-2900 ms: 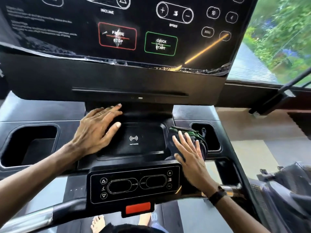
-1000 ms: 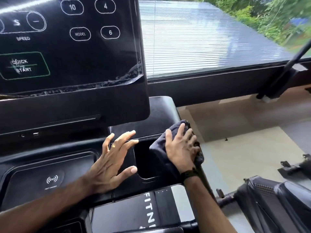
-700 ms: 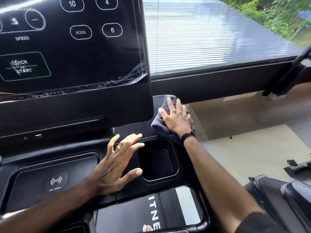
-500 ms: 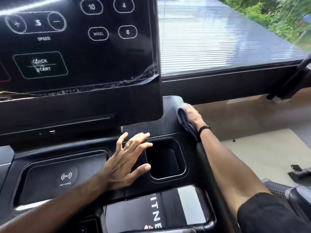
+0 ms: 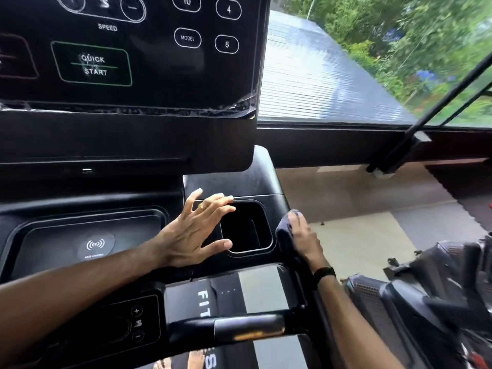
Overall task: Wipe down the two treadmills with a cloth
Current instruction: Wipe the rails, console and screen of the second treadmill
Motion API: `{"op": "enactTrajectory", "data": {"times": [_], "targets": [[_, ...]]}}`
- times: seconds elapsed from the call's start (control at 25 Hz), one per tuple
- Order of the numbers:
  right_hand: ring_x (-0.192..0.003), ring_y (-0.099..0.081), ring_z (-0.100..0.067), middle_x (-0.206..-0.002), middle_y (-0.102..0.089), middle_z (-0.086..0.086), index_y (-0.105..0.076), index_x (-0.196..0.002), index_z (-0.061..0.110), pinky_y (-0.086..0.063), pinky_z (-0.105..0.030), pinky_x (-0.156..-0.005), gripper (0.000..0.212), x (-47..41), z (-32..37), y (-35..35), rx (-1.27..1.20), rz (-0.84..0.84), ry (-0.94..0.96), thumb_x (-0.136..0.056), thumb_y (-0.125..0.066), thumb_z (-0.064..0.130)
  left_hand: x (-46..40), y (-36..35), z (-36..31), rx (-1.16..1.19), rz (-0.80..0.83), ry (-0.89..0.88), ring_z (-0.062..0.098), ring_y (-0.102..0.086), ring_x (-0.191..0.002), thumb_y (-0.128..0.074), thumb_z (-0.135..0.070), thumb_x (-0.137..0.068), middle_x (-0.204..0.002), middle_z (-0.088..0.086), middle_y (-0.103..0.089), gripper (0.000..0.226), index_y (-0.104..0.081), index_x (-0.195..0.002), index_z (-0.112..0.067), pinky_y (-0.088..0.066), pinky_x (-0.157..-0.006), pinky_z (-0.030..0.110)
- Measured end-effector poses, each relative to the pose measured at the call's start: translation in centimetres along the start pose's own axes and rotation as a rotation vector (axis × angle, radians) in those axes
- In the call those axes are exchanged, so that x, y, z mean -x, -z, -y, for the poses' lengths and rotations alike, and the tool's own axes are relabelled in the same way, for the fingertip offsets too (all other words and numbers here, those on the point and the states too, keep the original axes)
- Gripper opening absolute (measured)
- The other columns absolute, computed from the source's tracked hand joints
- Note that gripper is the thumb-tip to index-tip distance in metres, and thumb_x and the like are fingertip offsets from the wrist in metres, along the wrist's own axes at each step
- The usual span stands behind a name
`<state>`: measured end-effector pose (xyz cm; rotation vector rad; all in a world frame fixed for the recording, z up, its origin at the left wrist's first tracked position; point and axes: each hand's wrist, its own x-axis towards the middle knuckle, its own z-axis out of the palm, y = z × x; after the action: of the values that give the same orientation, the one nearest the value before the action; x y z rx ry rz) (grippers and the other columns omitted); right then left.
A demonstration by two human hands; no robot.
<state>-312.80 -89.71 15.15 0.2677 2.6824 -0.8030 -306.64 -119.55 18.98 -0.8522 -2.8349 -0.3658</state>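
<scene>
I stand on a black treadmill; its console fills the left and middle of the head view, under a touch screen. My left hand rests flat on the console, fingers spread, just left of the right cup holder. My right hand grips a dark cloth and presses it against the console's outer right edge, beside the cup holder. The cloth is bunched under my fingers and partly hidden by them.
A wireless charging pad lies left of my left hand. The handlebar crosses below, over the belt. Another dark machine stands close at lower right. A window and a slanted black bar lie ahead.
My right hand has slid the cloth from the console's far right corner back toward me along the outer edge. The left hand has stayed beside the cup holder.
</scene>
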Motion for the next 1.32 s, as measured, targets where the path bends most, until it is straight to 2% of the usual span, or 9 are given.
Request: {"op": "enactTrajectory", "data": {"times": [0.12,0.24,0.52,0.76,0.84,0.96,1.16,1.24,1.32], "targets": [[-0.138,-0.036,-0.034,-0.157,-0.03,-0.008,-0.018,-0.157,0.029,-0.035,-0.052,-0.107,0.07,5.6,0.1,-1.8,0.239,-0.184,0.042,-0.097,-0.02,0.064,0.2,0.1,0.1,0.032,0.02,-0.038,0.013,-0.017,-0.151,-0.018,-0.069,-0.097,-0.161,-0.003,-0.026,0.074,-0.032,-0.149,-0.018,-0.002,-0.122,0.052],[-0.141,-0.031,-0.033,-0.16,-0.026,-0.013,-0.016,-0.158,0.027,-0.033,-0.051,-0.11,0.081,9.3,0.5,-3.2,0.379,-0.334,0.101,-0.09,-0.009,0.072,0.4,0.2,-0.1,0.049,0.009,-0.068,0.016,-0.021,-0.15,-0.019,-0.069,-0.096,-0.159,-0.001,-0.03,0.076,-0.033,-0.149,-0.016,-0.001,-0.122,0.052],[-0.146,-0.024,-0.031,-0.163,-0.02,-0.012,-0.012,-0.159,0.029,-0.027,-0.052,-0.114,0.089,9.5,0.9,-3.5,0.417,-0.332,0.07,-0.083,0.001,0.074,0.8,0.5,-0.1,0.066,-0.028,-0.104,0.016,-0.027,-0.145,-0.021,-0.074,-0.094,-0.153,0.002,-0.034,0.087,-0.022,-0.152,-0.009,-0.001,-0.122,0.05],[-0.147,-0.024,-0.036,-0.163,-0.02,-0.017,-0.015,-0.159,0.025,-0.024,-0.056,-0.115,0.082,8.2,1.9,-3.5,0.471,-0.351,0.144,-0.09,-0.005,0.069,0.4,0.5,0.2,0.191,-0.114,-0.029,0.012,-0.031,-0.142,-0.022,-0.069,-0.095,-0.151,0.0,-0.036,0.081,-0.024,-0.151,-0.011,-0.003,-0.122,0.047],[-0.147,-0.026,-0.039,-0.162,-0.023,-0.019,-0.025,-0.158,0.021,-0.024,-0.061,-0.115,0.077,8.2,3.1,-4.2,0.551,-0.366,0.276,-0.095,-0.01,0.063,0.4,0.3,0.1,0.235,-0.146,-0.004,0.012,-0.031,-0.142,-0.024,-0.068,-0.095,-0.152,0.0,-0.036,0.081,-0.026,-0.151,-0.01,-0.004,-0.121,0.047],[-0.145,-0.035,-0.033,-0.156,-0.039,-0.015,-0.043,-0.15,0.014,-0.027,-0.064,-0.112,0.072,9.1,6.9,-6.7,0.488,-0.364,0.673,-0.097,-0.03,0.061,0.5,0.1,0.2,0.31,-0.202,0.031,0.014,-0.028,-0.146,-0.023,-0.068,-0.096,-0.157,0.0,-0.031,0.082,-0.025,-0.152,-0.009,-0.007,-0.12,0.049],[-0.152,-0.016,-0.032,-0.163,-0.021,-0.017,-0.019,-0.156,0.003,-0.018,-0.051,-0.122,0.125,10.7,9.8,-7.8,0.427,-0.154,0.905,-0.07,-0.051,0.088,0.3,0.0,0.4,0.332,-0.218,0.074,0.015,-0.027,-0.147,-0.026,-0.066,-0.097,-0.161,0.0,-0.027,0.079,-0.027,-0.152,-0.009,-0.012,-0.118,0.054],[-0.153,-0.012,-0.032,-0.165,-0.015,-0.016,-0.013,-0.158,0.007,-0.015,-0.049,-0.124,0.131,9.4,8.0,-5.7,0.482,-0.073,1.022,-0.065,-0.062,0.085,0.2,-0.1,0.3,0.302,-0.198,0.08,0.014,-0.026,-0.148,-0.025,-0.066,-0.097,-0.161,-0.001,-0.026,0.079,-0.026,-0.152,-0.009,-0.011,-0.119,0.052],[-0.15,-0.023,-0.032,-0.162,-0.023,-0.016,-0.017,-0.158,0.011,-0.021,-0.048,-0.122,0.131,7.3,5.6,-3.5,0.537,-0.088,1.048,-0.061,-0.069,0.082,0.2,-0.1,0.1,0.273,-0.189,0.096,0.014,-0.025,-0.148,-0.025,-0.066,-0.097,-0.161,-0.001,-0.026,0.079,-0.027,-0.151,-0.009,-0.008,-0.12,0.047]]}}
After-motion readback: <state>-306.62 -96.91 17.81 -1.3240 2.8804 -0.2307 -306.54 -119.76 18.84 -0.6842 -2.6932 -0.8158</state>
